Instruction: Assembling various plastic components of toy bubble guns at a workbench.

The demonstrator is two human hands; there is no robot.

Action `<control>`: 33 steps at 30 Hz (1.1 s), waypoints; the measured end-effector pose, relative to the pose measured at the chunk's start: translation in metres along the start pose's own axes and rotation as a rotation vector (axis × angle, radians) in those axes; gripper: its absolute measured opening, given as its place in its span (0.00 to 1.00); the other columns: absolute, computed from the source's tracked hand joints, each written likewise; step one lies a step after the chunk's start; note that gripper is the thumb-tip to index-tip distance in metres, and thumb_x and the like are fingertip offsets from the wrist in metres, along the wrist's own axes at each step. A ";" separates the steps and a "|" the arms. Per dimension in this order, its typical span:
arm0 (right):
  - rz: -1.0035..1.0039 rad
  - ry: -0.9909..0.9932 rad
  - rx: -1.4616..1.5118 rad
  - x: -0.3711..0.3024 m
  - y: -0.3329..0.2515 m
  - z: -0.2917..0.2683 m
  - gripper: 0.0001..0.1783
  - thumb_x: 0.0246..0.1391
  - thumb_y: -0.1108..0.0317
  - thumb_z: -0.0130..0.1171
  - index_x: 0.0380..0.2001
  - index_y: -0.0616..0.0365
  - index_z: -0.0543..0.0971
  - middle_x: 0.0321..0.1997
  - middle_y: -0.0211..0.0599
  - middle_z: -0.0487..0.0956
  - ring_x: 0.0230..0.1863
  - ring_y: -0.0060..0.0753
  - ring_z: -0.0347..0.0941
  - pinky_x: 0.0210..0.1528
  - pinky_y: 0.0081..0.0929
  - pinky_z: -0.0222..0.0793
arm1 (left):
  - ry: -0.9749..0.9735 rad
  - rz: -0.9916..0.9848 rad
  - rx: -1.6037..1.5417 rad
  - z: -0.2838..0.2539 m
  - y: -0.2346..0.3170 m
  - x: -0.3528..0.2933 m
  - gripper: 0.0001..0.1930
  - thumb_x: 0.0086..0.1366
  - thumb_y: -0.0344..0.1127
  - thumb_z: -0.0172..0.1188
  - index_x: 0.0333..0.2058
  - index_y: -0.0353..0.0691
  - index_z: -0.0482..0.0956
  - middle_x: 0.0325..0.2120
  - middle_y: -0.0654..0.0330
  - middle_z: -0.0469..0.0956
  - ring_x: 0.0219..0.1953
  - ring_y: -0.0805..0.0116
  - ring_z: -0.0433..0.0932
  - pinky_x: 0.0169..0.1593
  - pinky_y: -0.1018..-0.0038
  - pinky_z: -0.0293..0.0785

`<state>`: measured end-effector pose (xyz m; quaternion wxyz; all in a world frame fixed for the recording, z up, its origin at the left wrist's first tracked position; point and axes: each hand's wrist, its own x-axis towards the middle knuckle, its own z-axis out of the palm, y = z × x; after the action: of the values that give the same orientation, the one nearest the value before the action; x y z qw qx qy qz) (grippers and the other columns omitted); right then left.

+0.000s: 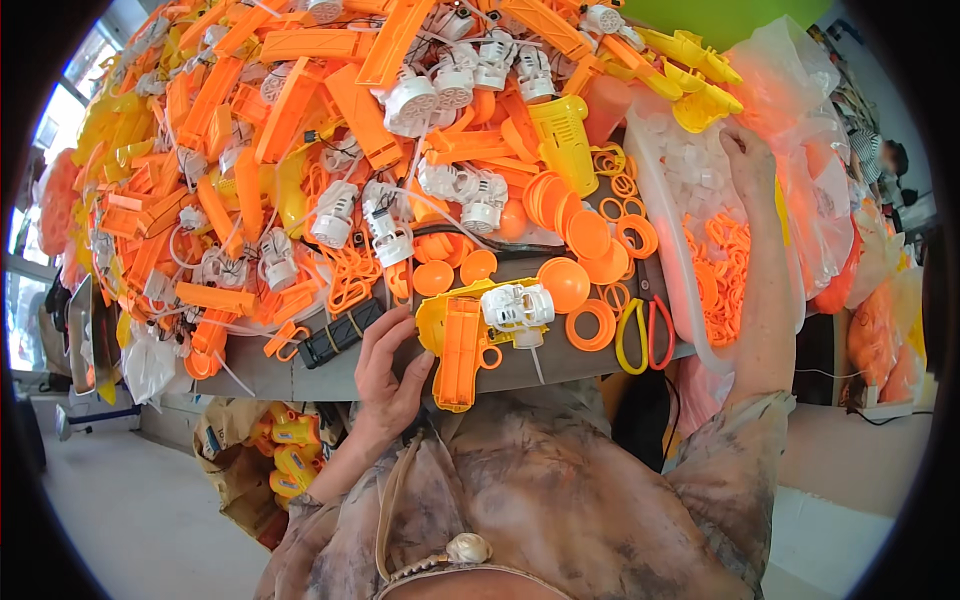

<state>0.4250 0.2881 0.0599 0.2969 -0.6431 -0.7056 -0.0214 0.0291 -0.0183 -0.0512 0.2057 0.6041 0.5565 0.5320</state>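
At the table's near edge lies a yellow toy gun half shell [424,325], open side up. An orange handle piece [461,345] and a white motor unit [517,306] sit in it, with a thin pale tube hanging below. My left hand [388,372] grips the shell's left edge, fingers bent and thumb against the side. Stretched far to the right, my right hand [748,160] is closed at the rim of a clear bin, close to stacked yellow shells [703,105]. What its fingertips hold, if anything, is hidden.
A high heap of orange handle pieces [365,115] and wired white motor units covers the table's left and middle. Orange rings [590,325] and caps [563,285] lie right of the shell, beside scissors [632,338]. The bin [668,250] holds clear pieces and orange triggers.
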 end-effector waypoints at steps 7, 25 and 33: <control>-0.041 -0.013 0.059 0.005 -0.020 -0.003 0.14 0.52 0.63 0.56 0.38 0.62 0.78 0.34 0.41 0.80 0.38 0.33 0.76 0.43 0.26 0.69 | 0.004 0.018 -0.028 0.002 -0.001 0.002 0.18 0.56 0.26 0.61 0.45 0.30 0.71 0.49 0.48 0.69 0.44 0.62 0.73 0.46 0.73 0.71; -0.449 0.162 0.756 -0.004 -0.206 -0.098 0.10 0.56 0.72 0.55 0.39 0.65 0.78 0.34 0.29 0.78 0.32 0.16 0.67 0.37 0.14 0.64 | 0.096 0.019 0.025 -0.001 0.004 0.001 0.19 0.51 0.24 0.63 0.44 0.32 0.72 0.46 0.48 0.71 0.47 0.53 0.73 0.48 0.69 0.71; -0.682 0.351 0.769 -0.057 -0.194 -0.157 0.12 0.59 0.73 0.48 0.39 0.71 0.76 0.39 0.40 0.77 0.34 0.22 0.66 0.38 0.18 0.61 | 0.074 0.062 0.048 -0.001 0.008 -0.001 0.18 0.53 0.23 0.61 0.44 0.32 0.72 0.46 0.49 0.71 0.44 0.59 0.74 0.44 0.73 0.72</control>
<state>0.3073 0.1389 0.2317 0.6004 -0.2093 -0.7710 0.0359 0.0318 -0.0221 -0.0450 0.1538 0.6059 0.5573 0.5465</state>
